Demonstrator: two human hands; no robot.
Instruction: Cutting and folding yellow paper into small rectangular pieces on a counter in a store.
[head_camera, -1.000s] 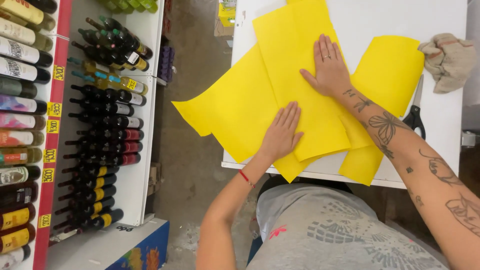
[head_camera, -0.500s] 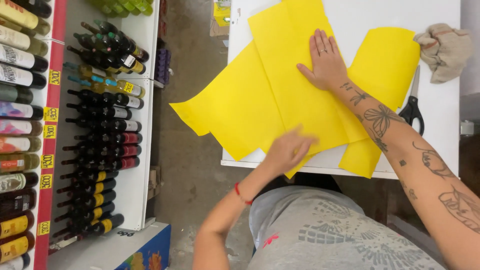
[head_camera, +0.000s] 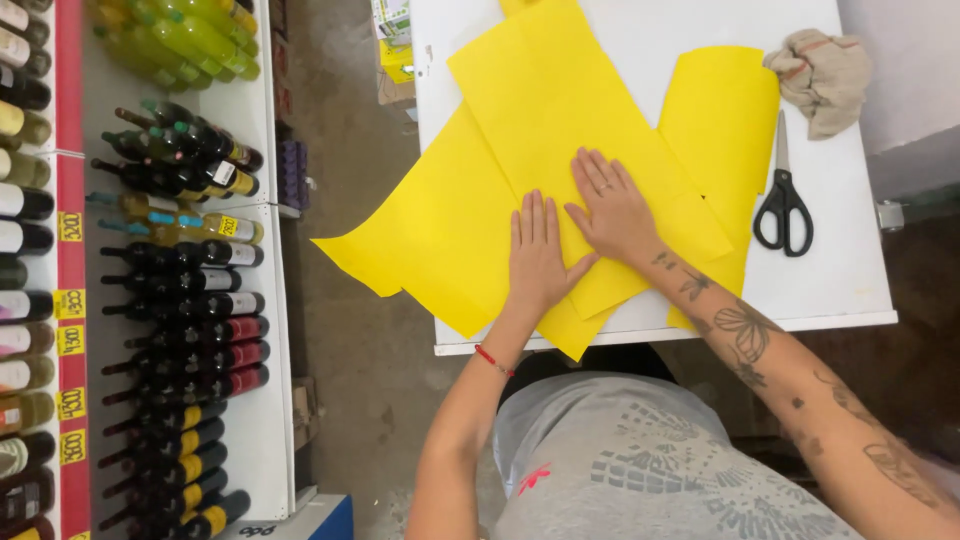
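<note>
Two flat, open hands, left (head_camera: 537, 258) and right (head_camera: 612, 212), press yellow paper (head_camera: 520, 120) on the white table (head_camera: 850, 290); its left corner overhangs the edge. Scissors (head_camera: 783, 205) lie clear, right.

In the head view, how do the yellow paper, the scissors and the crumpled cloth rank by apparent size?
1. yellow paper, by far the largest
2. scissors and crumpled cloth: look roughly alike, so no ranking between them

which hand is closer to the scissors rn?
Right. The right hand lies flat on the yellow paper, just left of the scissors. The left hand sits farther left, beyond it.
</note>
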